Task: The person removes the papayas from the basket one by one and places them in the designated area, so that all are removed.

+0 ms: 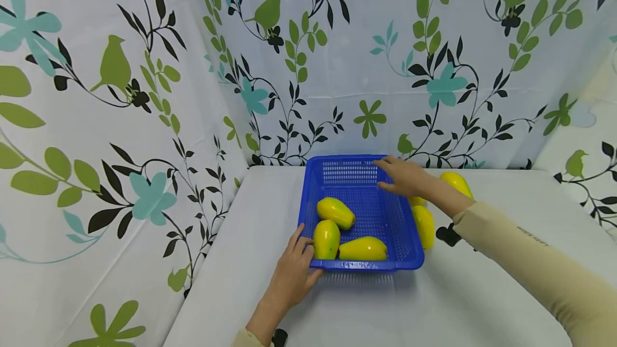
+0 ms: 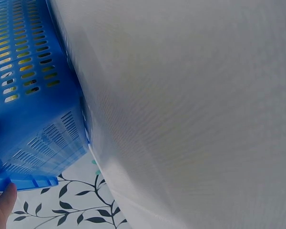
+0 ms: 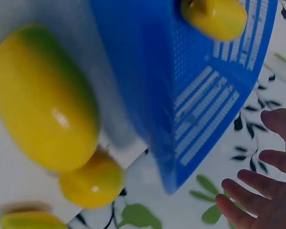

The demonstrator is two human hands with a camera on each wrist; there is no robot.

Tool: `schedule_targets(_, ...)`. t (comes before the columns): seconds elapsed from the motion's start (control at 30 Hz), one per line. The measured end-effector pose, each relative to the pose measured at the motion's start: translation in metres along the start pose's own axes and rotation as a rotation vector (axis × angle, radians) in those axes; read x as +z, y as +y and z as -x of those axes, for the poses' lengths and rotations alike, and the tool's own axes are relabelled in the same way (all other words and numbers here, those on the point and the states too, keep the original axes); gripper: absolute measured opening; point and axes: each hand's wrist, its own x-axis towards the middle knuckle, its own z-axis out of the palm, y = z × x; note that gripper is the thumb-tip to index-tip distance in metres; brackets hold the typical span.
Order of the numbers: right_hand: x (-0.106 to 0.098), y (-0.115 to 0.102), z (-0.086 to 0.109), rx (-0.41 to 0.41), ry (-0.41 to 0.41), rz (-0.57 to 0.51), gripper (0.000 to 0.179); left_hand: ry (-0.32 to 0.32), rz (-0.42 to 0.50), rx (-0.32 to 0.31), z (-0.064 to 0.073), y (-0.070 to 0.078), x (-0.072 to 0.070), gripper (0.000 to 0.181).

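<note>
A blue plastic basket (image 1: 366, 265) with slotted walls holds three glossy yellow oval fruits, one at the left middle (image 1: 335, 213), one in the near left corner (image 1: 326, 240) and one along the near wall (image 1: 363, 249). My left hand (image 1: 291, 272) grips the basket's near left corner, fingers over the rim; its thumb (image 2: 5, 200) shows beneath the lip in the left wrist view. Over the far right rim reaches my right hand (image 1: 405, 175), holding nothing. Its fingers (image 3: 248, 195) are spread apart in the right wrist view.
Right of the basket, more yellow fruits lie on the white table (image 1: 506, 202): one beside the wall (image 1: 424, 226), one farther back (image 1: 455, 183), another partly hidden by my right hand. Patterned cloth (image 1: 337, 68) hangs behind and at both sides.
</note>
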Motion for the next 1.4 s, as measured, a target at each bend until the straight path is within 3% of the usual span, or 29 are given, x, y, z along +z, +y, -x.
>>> schedule_targets(0.33,0.020,-0.052,-0.027,-0.075,-0.133,-0.016,0.061,-0.016,-0.005,-0.011,0.000,0.002,0.001,0.035)
schedule_targets(0.6,0.038,-0.079,-0.041,-0.118,-0.205,-0.039,0.059,-0.015,-0.009,-0.011,-0.001,0.001,-0.002,0.035)
schedule_targets(1.0,0.064,-0.093,-0.051,-0.101,-0.301,-0.089,0.060,-0.018,-0.012,-0.012,-0.001,-0.001,-0.003,0.036)
schedule_targets(1.4,0.081,-0.088,-0.060,-0.048,-0.293,-0.100,0.067,0.019,0.016,0.007,0.000,0.000,-0.002,0.033)
